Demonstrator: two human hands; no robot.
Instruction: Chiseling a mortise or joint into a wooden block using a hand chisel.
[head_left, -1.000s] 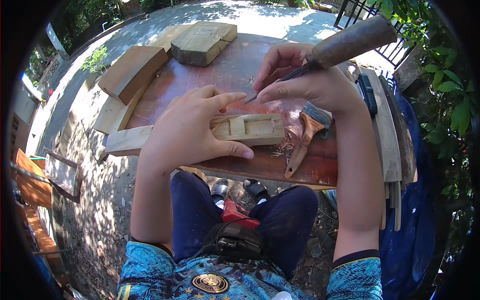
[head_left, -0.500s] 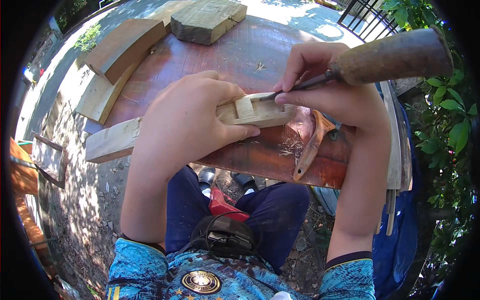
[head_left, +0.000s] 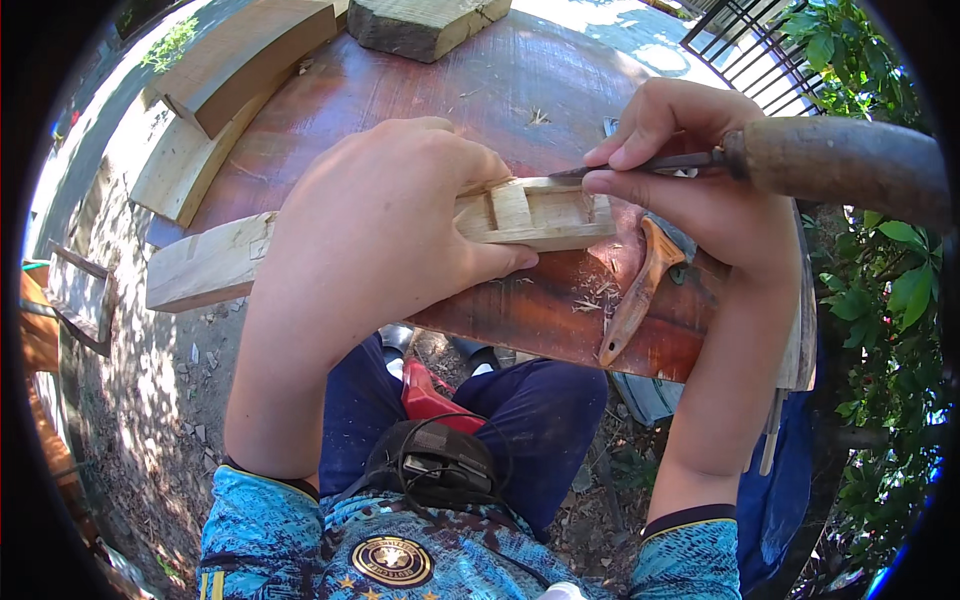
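My left hand (head_left: 370,225) wraps over a long pale wooden bar (head_left: 195,270), which has squared recesses cut near its right end. My right hand (head_left: 705,205) grips a chisel with a thick, worn wooden handle (head_left: 845,165) and thin dark blade. Its fingertips sit along the blade, whose tip rests at the upper edge of the recessed part, just right of my left fingers. Below my right hand lies a worn brush with a wooden handle (head_left: 635,300), among pale shavings.
The reddish wooden table (head_left: 480,90) bears a curved brown block (head_left: 250,60), a pale board (head_left: 175,175) and a dark-edged block (head_left: 420,25). Planks (head_left: 800,350) stand at its right side, near leaves. A red object (head_left: 430,400) is between my legs. Behind is a metal gate (head_left: 750,50).
My right hand has moved right and brought the chisel down onto the bar. My left hand has closed further over the bar and appears higher, slightly left. The view has shifted.
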